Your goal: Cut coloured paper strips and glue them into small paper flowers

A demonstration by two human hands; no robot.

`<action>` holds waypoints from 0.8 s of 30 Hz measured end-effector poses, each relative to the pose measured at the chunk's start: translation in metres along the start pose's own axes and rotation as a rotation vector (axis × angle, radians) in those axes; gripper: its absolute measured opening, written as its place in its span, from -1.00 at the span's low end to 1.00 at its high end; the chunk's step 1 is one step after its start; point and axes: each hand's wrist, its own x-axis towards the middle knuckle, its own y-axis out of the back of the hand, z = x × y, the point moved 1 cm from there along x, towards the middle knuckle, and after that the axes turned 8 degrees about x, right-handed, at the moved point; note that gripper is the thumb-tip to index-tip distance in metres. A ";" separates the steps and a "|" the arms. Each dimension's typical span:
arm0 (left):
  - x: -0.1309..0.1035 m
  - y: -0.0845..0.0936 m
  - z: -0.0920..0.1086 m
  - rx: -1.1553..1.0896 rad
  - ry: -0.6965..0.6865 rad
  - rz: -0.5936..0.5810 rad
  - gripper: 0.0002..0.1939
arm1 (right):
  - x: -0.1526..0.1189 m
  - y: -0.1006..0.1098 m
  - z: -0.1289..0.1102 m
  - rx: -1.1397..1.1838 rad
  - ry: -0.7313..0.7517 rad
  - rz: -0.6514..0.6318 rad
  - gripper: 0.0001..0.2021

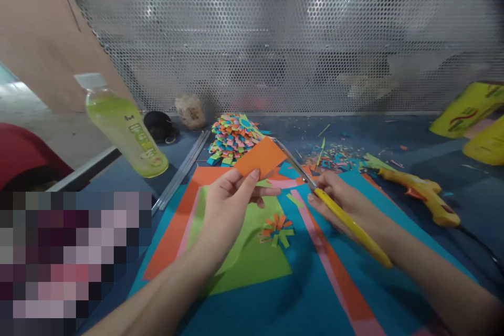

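Between the thumb and fingers of my left hand is a small piece of orange paper, held up over the work surface. My right hand grips scissors with yellow handles; their blades point up and left beside the paper's right edge. Whether the blades touch the paper, I cannot tell. Below the hands lies a small fringed paper flower in orange and green, on a green sheet. Blue paper, orange sheets and long pink and orange strips are spread around it.
A pile of fringed paper pieces stands behind my left hand. Paper scraps litter the back. A yellow glue gun with a cord lies at right, near yellow packages. A drink bottle stands left, before a perforated metal panel.
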 end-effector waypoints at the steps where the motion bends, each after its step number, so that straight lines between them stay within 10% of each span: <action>1: 0.000 0.000 0.001 -0.010 0.007 0.000 -0.71 | 0.000 0.000 -0.001 0.008 0.001 -0.003 -0.73; 24: -0.008 -0.003 0.014 0.001 0.066 -0.040 -0.77 | -0.006 -0.006 -0.003 -0.034 0.014 -0.006 -0.74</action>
